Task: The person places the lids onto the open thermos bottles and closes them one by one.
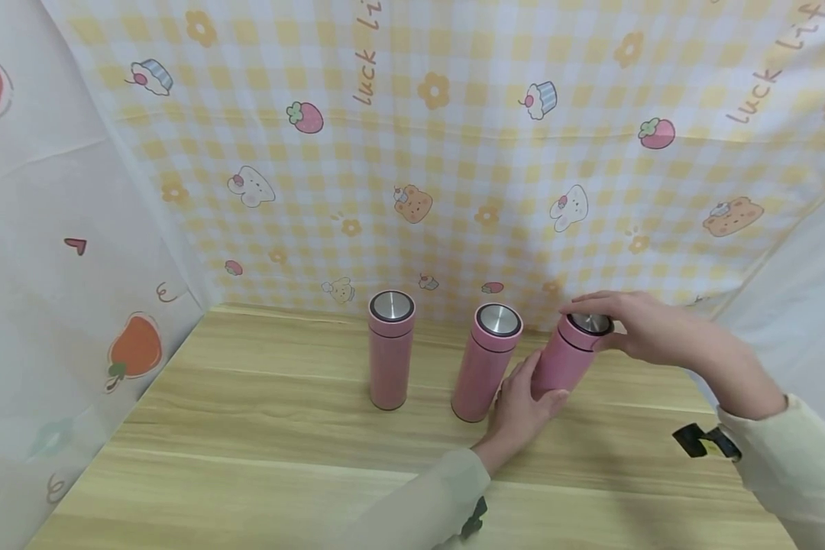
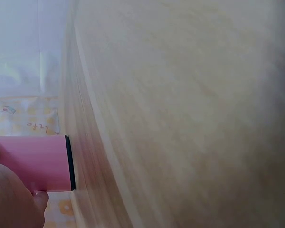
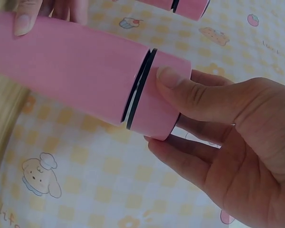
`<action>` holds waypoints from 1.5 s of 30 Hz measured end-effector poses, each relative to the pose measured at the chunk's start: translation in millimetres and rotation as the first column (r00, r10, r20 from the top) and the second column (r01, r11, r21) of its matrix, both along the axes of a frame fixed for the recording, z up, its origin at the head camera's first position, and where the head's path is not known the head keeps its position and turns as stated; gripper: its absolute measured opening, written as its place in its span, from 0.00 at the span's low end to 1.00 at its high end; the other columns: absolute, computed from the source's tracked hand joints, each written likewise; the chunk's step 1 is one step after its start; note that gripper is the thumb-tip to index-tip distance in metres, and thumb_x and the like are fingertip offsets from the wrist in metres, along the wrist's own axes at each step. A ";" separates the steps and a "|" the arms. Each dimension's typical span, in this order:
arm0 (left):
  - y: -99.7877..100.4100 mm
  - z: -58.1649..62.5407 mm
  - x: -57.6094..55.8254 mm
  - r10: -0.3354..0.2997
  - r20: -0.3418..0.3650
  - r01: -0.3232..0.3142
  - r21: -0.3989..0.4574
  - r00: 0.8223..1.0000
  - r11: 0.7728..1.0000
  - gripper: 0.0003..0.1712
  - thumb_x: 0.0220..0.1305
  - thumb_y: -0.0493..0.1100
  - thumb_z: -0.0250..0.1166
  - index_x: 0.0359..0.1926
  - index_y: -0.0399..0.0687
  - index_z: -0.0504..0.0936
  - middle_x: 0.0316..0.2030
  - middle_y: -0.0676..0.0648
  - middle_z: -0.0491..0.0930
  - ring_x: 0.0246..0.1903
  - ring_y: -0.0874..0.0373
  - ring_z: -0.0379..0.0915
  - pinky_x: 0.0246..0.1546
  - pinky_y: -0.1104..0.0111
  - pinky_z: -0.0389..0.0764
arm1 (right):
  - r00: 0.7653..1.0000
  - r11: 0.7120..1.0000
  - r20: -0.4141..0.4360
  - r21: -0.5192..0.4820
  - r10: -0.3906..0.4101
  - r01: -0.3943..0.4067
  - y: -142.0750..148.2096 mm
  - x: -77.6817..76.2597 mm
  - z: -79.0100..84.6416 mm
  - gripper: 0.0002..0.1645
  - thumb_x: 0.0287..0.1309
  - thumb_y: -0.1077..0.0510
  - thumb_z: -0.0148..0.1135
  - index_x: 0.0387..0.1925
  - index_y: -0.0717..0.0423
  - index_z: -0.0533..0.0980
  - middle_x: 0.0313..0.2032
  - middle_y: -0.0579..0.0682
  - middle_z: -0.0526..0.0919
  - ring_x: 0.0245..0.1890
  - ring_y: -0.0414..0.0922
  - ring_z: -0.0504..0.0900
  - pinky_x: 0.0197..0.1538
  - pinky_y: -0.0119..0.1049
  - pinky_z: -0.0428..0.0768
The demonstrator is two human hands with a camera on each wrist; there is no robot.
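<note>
Three pink thermos bottles with silver-topped lids are in the head view. My left hand (image 1: pixel 522 409) grips the body of the rightmost thermos bottle (image 1: pixel 561 365) low down. On that bottle's lid (image 3: pixel 160 95), my right hand (image 3: pixel 237 128) has its thumb on one side and its fingers on the other. A thin uneven gap shows between lid and body in the right wrist view. The bottle's dark base (image 2: pixel 70 163) is at the wooden table in the left wrist view. Beside my left hand stands the middle thermos bottle (image 1: pixel 483 367); the left thermos bottle (image 1: pixel 389 359) is farther off.
The bottles stand on a wood-grain table (image 1: pixel 261 428) near its back edge. Behind hangs a yellow checked cloth (image 1: pixel 454 153) with cartoon prints. A white printed cloth (image 1: pixel 62 305) covers the left side, and another pale cloth is at the right.
</note>
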State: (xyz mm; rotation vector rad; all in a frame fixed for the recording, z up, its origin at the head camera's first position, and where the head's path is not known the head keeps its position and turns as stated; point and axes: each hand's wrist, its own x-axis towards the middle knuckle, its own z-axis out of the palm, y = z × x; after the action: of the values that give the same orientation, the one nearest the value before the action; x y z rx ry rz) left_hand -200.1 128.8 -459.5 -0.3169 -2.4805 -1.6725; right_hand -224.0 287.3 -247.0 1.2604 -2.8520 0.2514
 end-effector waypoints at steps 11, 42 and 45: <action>-0.8 0.8 -0.2 0.011 0.008 -0.011 -0.005 1.000 1.000 0.41 0.64 0.58 0.72 0.75 0.60 0.67 0.63 0.59 0.75 0.60 0.62 0.71 0.58 0.59 0.77 | 0.999 0.999 0.017 -0.016 -0.039 0.040 -4.3 1.5 -0.8 0.38 0.44 0.76 0.78 0.60 0.58 0.80 0.56 0.56 0.82 0.48 0.51 0.84 0.47 0.49 0.86; 0.6 0.8 -0.5 0.016 -0.008 -0.016 -0.022 1.000 1.000 0.40 0.65 0.56 0.72 0.74 0.65 0.67 0.61 0.60 0.75 0.57 0.63 0.72 0.55 0.59 0.79 | 0.991 0.989 -0.062 0.078 -0.122 0.127 -15.6 1.6 4.2 0.33 0.49 0.60 0.80 0.58 0.63 0.80 0.36 0.52 0.82 0.32 0.44 0.79 0.31 0.39 0.80; 0.5 0.8 -0.6 0.017 -0.003 -0.017 -0.021 1.000 1.000 0.40 0.64 0.56 0.72 0.74 0.63 0.67 0.63 0.59 0.75 0.59 0.62 0.72 0.57 0.59 0.78 | 0.994 0.996 -0.089 0.054 -0.069 0.074 -10.3 1.7 2.3 0.36 0.49 0.59 0.81 0.61 0.62 0.78 0.46 0.60 0.83 0.42 0.53 0.83 0.40 0.48 0.84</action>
State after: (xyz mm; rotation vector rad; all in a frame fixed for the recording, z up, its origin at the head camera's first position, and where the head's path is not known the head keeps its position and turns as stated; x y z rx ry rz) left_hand -200.7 129.3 -458.7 -0.2993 -2.4924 -1.6394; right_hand -222.3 277.0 -244.8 1.1453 -2.8419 0.1116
